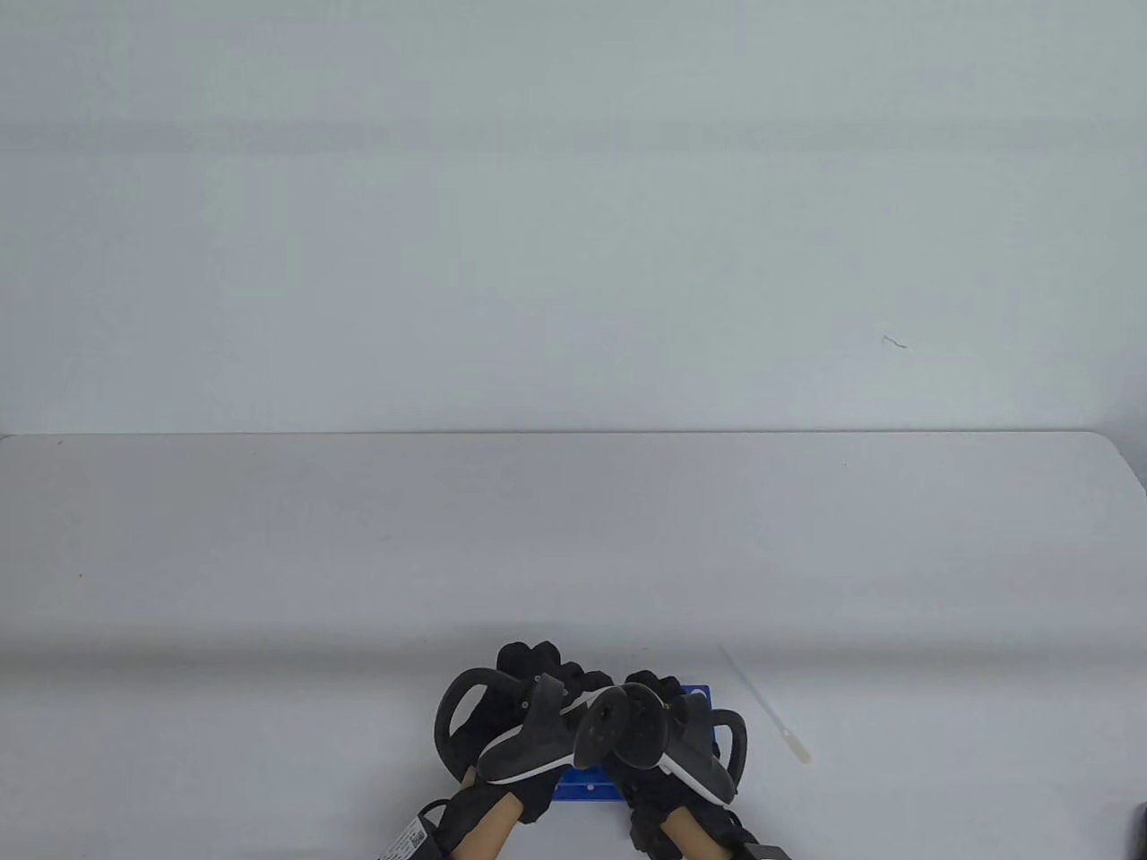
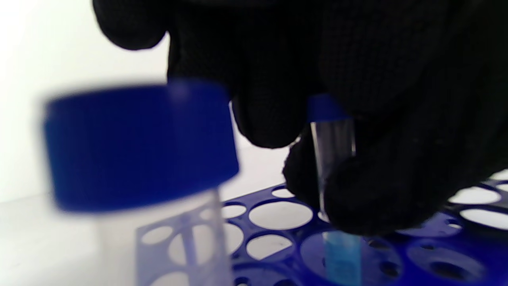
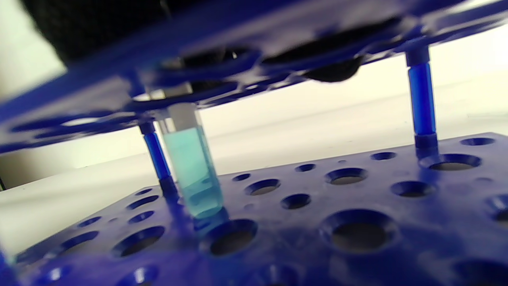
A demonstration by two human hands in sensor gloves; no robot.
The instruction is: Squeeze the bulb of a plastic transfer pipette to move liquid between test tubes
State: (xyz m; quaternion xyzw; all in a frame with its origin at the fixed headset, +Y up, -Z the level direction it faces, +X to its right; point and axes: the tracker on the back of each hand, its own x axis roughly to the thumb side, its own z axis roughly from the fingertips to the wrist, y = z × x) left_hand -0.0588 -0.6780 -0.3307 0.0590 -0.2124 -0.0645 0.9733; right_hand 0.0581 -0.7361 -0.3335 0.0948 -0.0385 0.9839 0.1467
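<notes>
A blue tube rack (image 1: pixel 584 788) stands at the table's near edge, mostly hidden under both hands. In the left wrist view my left hand (image 2: pixel 313 174) pinches a thin clear test tube (image 2: pixel 333 139) with a blue cap, standing in the rack (image 2: pixel 397 254), with blue liquid at its bottom. A second blue-capped tube (image 2: pixel 139 147) is blurred in the foreground. In the right wrist view the tube with teal liquid (image 3: pixel 192 167) hangs between the rack's plates (image 3: pixel 357 190). My right hand (image 1: pixel 663 717) rests its fingers (image 3: pixel 99 28) on the top plate. The plastic pipette (image 1: pixel 766 708) lies on the table, right of the hands.
The white table (image 1: pixel 358 555) stretches far ahead and to both sides, with a pale wall behind it. The rack has several open holes of different sizes around the held tube.
</notes>
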